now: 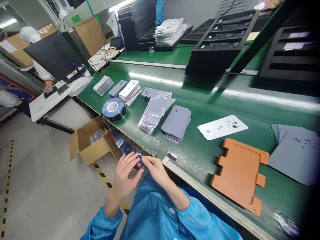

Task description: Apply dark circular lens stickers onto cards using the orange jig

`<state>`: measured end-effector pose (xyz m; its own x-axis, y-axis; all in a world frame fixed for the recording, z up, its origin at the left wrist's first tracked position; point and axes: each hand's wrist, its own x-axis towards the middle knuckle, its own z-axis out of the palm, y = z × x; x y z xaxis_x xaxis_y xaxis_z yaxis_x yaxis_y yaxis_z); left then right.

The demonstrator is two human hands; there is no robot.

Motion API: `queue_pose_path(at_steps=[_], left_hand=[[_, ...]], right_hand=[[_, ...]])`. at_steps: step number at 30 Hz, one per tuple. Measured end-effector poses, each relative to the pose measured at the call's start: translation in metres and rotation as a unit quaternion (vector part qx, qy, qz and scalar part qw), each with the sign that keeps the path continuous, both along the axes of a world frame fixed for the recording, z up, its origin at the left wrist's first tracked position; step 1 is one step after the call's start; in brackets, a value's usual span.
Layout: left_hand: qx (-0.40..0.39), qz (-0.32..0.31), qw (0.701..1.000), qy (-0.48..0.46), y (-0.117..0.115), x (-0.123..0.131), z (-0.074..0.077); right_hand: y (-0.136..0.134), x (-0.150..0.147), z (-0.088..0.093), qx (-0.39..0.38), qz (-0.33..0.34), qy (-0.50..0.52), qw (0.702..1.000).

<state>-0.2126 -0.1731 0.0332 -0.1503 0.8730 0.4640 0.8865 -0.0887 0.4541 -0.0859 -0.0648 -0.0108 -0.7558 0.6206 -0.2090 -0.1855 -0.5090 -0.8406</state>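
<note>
A clear strip with dark blue pieces [127,146] hangs below the bench edge and runs to my hands. My left hand [125,172] holds its end between long, bent fingers and the thumb. Beside it, the thumb and index finger of my right hand [157,170] pinch together at the strip's end; what lies between them is too small to tell. A roll of blue tape [120,108] rests near the bench edge. One white card with holes [217,128] lies flat on the green bench, above an orange fixture plate [238,173].
Grey card stacks [176,121], plastic-wrapped cards [155,111] and a white card stack [129,90] line the bench [197,150]. More grey cards [297,153] fan out at right. An open carton [93,155] stands below left. Black trays [222,36] are behind. A person's hand [48,86] shows far left.
</note>
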Motion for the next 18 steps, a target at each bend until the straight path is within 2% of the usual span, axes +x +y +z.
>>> queue_pose_path(at_steps=[3, 6, 9, 11, 14, 18], left_hand=[[-0.039, 0.007, 0.999, -0.029, 0.003, 0.001, -0.004], [-0.046, 0.033, 0.993, -0.104, 0.004, -0.002, -0.007], [-0.057, 0.059, 0.978, -0.19, 0.005, -0.002, -0.003], [-0.063, 0.087, 0.956, -0.272, 0.007, 0.0, 0.001], [-0.069, 0.126, 0.905, -0.4, 0.011, 0.002, 0.004], [-0.073, 0.158, 0.85, -0.498, 0.015, -0.009, -0.007]], right_hand=[[0.002, 0.009, 0.005, -0.033, 0.022, 0.046, 0.998], [0.001, 0.013, 0.004, -0.03, 0.02, 0.047, 0.998], [0.0, 0.012, 0.002, -0.025, 0.014, 0.04, 0.999], [-0.001, 0.009, 0.001, -0.018, 0.014, 0.033, 0.999], [-0.001, 0.005, 0.002, -0.003, 0.005, 0.025, 1.0], [-0.003, -0.005, -0.004, 0.031, -0.006, 0.009, 0.999]])
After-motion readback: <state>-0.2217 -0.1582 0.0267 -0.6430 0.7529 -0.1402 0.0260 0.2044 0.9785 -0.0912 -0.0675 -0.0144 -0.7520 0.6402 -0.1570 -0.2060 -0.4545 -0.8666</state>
